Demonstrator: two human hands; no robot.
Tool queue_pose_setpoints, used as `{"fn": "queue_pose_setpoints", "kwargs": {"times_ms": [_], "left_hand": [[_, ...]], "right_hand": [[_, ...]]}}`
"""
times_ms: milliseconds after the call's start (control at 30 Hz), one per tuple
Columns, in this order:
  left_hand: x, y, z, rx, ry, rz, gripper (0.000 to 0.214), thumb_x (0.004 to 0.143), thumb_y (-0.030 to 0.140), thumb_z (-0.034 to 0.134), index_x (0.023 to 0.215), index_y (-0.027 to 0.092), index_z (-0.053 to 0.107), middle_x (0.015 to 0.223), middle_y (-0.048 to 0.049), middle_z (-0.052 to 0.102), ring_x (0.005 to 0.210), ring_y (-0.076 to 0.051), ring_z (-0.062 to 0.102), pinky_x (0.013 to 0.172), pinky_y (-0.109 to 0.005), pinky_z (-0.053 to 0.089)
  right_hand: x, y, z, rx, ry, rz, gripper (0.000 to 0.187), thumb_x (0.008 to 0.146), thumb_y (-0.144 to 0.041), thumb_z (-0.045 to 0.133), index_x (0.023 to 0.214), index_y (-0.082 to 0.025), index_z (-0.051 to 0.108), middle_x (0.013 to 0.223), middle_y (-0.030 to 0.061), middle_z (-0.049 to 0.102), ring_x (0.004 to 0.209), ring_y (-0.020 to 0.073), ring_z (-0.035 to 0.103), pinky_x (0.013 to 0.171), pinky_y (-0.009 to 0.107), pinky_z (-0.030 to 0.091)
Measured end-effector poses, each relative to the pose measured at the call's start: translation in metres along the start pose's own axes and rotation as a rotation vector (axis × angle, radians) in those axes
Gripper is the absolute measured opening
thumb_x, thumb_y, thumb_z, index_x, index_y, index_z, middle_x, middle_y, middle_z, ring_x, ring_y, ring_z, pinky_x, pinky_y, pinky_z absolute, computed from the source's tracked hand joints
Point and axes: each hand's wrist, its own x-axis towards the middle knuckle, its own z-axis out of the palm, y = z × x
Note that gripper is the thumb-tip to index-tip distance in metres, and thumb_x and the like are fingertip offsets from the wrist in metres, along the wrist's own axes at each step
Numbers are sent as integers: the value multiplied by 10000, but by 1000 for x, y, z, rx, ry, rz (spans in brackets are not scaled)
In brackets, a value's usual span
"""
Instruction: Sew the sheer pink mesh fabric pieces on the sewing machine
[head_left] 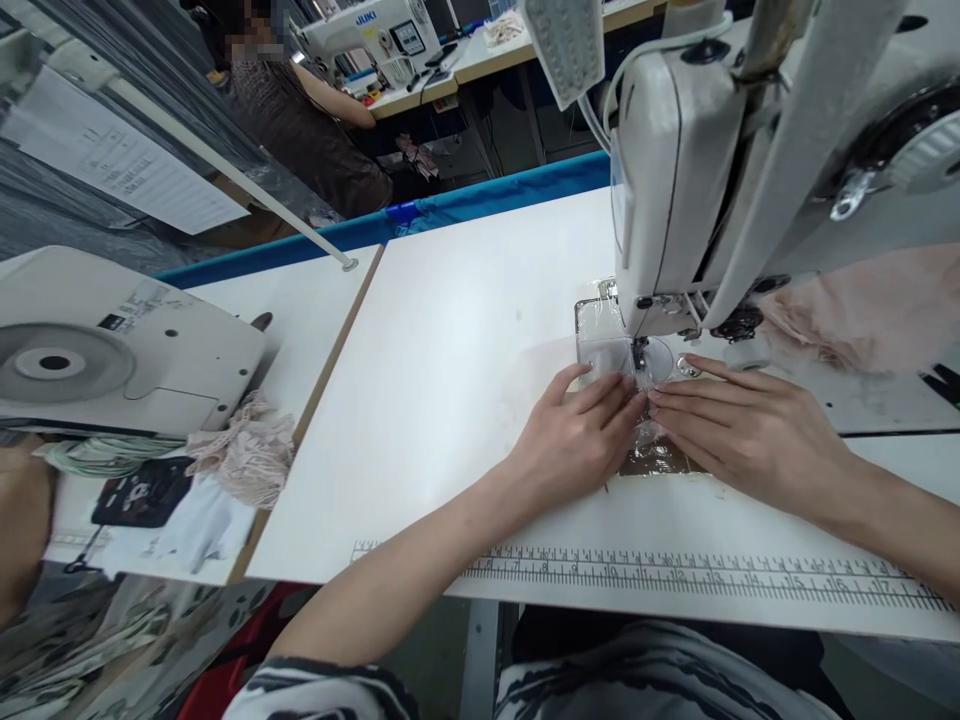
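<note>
My left hand [581, 430] lies palm down just left of the presser foot [640, 352] of a white sewing machine [660, 180]. Its fingers are bent and close together on a thin, sheer pale fabric [551, 362], the little finger a bit apart. From the other side my right hand [757, 430] reaches in, its inner fingertips closed on the same fabric at the foot while its outermost finger is stretched away. The fingertips of both hands nearly meet in front of the needle area. Both thumbs, and the fabric beneath the fingers, are mostly hidden.
Pink sheer cloth [870, 310] lies behind the machine head, with black thread snips [941, 385] at the right edge. A printed ruler [660, 570] runs along the table's front. Another machine [112, 340] stands left beside bundled strips [247, 450]. A person [300, 120] sits beyond.
</note>
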Motion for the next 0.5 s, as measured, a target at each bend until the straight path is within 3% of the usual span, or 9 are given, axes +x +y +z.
{"fn": "queue_pose_setpoints", "kwargs": {"times_ms": [333,500], "left_hand": [[1,-2,2,-35,-23,-36,366,1002,232,455,1310,110,611,1323,-116,652,1268,-222,582,1125,-464,373],[3,-5,6,-23,-12,-56,376,1024,256,406,1312,122,608,1325,-107,651,1261,-215,585,1120,-471,371]], "right_hand": [[-1,1,2,-37,10,18,227,946,-76,545,959,-168,752,1042,41,754,972,183,721,916,373,599],[-1,5,5,-80,11,35,212,947,-79,555,962,-181,740,1077,22,746,984,179,718,820,347,589]]}}
